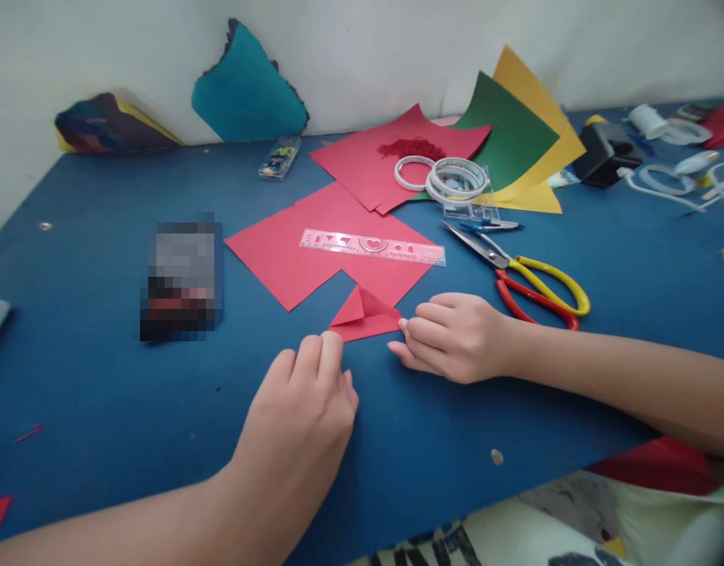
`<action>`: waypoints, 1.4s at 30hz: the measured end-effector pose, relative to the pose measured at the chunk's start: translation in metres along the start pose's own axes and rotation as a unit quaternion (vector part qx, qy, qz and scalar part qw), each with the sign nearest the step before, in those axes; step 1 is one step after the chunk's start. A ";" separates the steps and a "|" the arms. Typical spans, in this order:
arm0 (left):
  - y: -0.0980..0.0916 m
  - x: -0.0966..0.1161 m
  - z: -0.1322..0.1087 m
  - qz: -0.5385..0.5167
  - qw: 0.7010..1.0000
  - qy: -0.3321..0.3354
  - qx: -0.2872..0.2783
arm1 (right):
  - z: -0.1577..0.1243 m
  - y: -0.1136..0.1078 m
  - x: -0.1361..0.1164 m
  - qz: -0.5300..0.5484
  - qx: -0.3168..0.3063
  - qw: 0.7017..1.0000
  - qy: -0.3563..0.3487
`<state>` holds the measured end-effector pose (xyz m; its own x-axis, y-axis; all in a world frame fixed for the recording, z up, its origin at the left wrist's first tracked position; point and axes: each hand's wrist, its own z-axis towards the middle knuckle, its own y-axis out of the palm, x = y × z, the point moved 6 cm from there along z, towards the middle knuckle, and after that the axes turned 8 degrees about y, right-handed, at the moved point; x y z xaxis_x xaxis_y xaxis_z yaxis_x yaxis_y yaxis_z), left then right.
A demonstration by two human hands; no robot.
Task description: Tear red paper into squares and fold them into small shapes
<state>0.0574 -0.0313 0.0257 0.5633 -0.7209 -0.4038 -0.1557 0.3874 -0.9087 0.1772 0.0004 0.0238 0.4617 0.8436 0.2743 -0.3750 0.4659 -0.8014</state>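
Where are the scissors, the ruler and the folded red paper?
scissors [503, 259]: head view, near the pivot.
ruler [372, 245]: head view, its middle.
folded red paper [362, 314]: head view, its raised flap.

You have matt red paper in the folded piece [365, 314], centre frame | table [102, 377]: matt blue, smooth | ruler [372, 246]: clear glossy plastic | scissors [501, 259], right of centre: shiny metal blades, glossy plastic handles

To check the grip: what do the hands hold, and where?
The folded red paper: left hand holds its lower left corner, right hand its right corner.
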 end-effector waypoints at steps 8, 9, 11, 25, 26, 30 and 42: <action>-0.013 -0.017 0.003 -0.004 0.992 0.016 0.127 | -0.002 0.003 0.001 -0.002 -0.011 1.000 -0.003; -0.011 -0.017 0.004 0.000 0.991 0.024 0.132 | -0.002 0.003 0.001 -0.002 -0.012 1.000 -0.002; -0.002 -0.016 0.006 -0.006 0.992 0.046 0.116 | -0.002 0.004 0.001 -0.002 -0.015 1.000 0.004; 0.009 -0.026 0.008 -0.012 0.984 0.133 0.115 | 0.003 0.013 0.015 0.082 -0.079 0.993 0.020; 0.010 -0.027 0.009 -0.022 0.985 0.127 0.114 | 0.002 0.014 0.017 0.095 -0.079 0.992 0.024; 0.015 -0.034 0.011 -0.102 0.987 0.074 0.100 | 0.004 0.017 0.021 0.168 -0.077 0.980 0.077; 0.038 -0.054 0.016 -0.309 0.941 -0.135 0.022 | 0.004 0.036 0.036 0.316 -0.120 0.896 0.289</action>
<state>0.0339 0.0317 0.0143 0.7215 -0.6470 0.2467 0.2997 -0.0293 -0.9536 0.1777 0.0487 0.0070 0.5834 0.6075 -0.5391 -0.5569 -0.1839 -0.8100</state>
